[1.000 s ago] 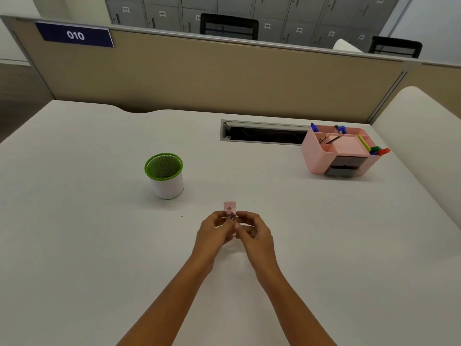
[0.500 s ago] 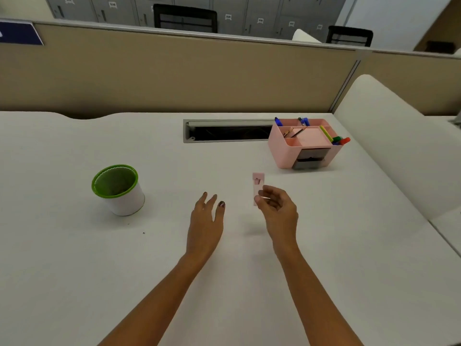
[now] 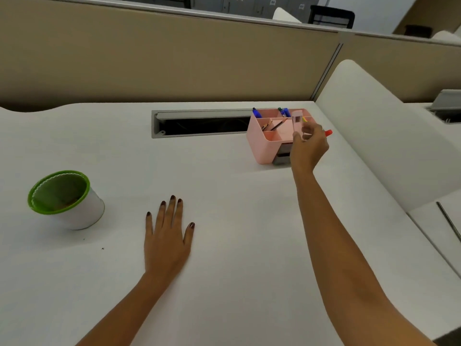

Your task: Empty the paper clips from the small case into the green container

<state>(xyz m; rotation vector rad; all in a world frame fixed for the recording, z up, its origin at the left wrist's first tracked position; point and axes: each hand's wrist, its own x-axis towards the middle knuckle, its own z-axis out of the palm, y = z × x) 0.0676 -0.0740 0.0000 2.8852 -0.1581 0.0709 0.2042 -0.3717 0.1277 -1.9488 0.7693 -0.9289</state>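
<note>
The green container (image 3: 65,199), a white cup with a green rim, stands on the white desk at the left. My left hand (image 3: 167,236) lies flat on the desk, fingers apart, to the right of the container and holding nothing. My right hand (image 3: 309,147) is stretched out to the far right and pinches the small pink case (image 3: 296,123) upright over the pink desk organizer (image 3: 264,142). I cannot tell what is inside the case.
The pink desk organizer holds pens and markers and has a dark drawer at its front. A cable slot (image 3: 202,123) opens in the desk (image 3: 237,221) behind it. A beige partition (image 3: 174,58) closes the back, and a white divider (image 3: 379,136) borders the right.
Both hands were together at the case in mid-desk. My left hand let go and settled flat on the desk; my right hand carried the case away to the organizer.
</note>
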